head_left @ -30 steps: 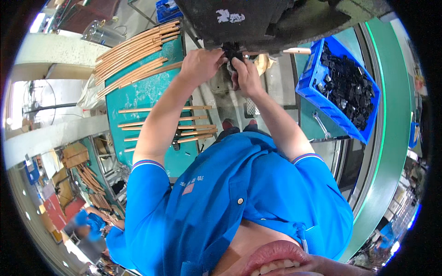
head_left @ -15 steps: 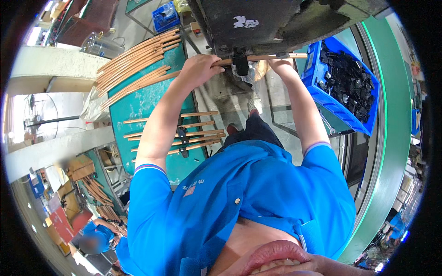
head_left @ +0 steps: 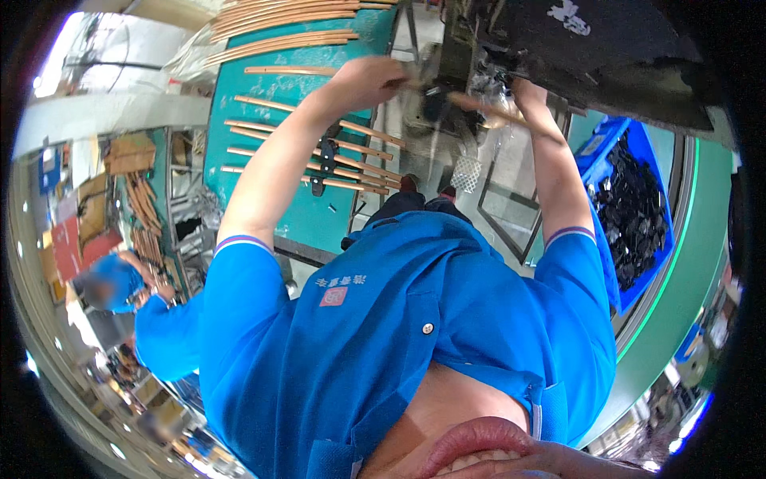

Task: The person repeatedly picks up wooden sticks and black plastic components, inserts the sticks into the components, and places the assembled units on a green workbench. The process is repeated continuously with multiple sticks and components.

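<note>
A wooden strip, smeared by motion, slants across the gap between my hands, and its right end crosses over my right forearm. My left hand is closed at the strip's left side, fingers curled; blur hides the exact grip. A small dark part shows along the strip near that hand. My right hand is beyond the strip, beside a dark machine body; its fingers are mostly hidden. Another length of wooden strip shows left of my left wrist; I cannot tell if it is the same piece.
Several wooden strips and black fittings lie on a green table at left. More strips lie farther back. A blue crate of black parts stands right. A co-worker is at far left.
My view has shifted, so the table and crate sit elsewhere in it. The strip, level in both hands before, has swung aslant; my right hand has come off it.
</note>
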`<state>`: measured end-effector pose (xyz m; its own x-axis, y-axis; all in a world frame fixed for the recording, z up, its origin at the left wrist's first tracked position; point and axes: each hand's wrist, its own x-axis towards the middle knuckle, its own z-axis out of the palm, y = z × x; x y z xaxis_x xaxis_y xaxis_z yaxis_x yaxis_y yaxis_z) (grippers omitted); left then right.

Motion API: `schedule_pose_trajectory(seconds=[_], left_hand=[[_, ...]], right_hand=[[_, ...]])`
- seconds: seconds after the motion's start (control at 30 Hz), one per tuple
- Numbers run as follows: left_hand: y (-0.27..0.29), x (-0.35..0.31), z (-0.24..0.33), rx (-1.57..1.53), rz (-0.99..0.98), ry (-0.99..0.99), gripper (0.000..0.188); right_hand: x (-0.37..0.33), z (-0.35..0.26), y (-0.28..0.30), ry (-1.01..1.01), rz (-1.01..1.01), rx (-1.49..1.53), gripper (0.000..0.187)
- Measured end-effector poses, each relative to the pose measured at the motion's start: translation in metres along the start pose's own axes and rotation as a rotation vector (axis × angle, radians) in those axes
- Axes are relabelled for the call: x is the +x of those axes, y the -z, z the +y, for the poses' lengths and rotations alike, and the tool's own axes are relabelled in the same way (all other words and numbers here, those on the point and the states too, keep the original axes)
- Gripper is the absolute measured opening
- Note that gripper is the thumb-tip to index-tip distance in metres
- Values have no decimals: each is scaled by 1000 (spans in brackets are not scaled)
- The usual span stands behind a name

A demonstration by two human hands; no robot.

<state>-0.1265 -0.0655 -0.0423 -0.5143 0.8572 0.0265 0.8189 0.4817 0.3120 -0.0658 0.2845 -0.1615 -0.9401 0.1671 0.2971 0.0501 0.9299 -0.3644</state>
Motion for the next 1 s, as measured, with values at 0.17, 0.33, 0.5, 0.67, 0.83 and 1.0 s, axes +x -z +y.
schedule_pose_trajectory(seconds=[0.17,0.33,0.5,0.67,0.83,1.0], left_hand=[[-91,-156,-130,148,-124,315,15],[-157,-233,-201,-48,167,784,30],[-153,-200,-215,67,182,433,32],[-159,-196,-234,-33,14,612,27],[-145,-121,-294,214,464,469,28],[-152,-34,-339,448,255,549,24]], right_hand=[[-2,23,-36,138,211,-141,41],[0,26,-39,98,91,-92,38],[-21,54,-42,9,63,-104,34],[-41,82,-34,-110,103,-30,31],[-42,-4,38,-778,65,1641,29],[-54,-65,76,-785,12,1484,22]])
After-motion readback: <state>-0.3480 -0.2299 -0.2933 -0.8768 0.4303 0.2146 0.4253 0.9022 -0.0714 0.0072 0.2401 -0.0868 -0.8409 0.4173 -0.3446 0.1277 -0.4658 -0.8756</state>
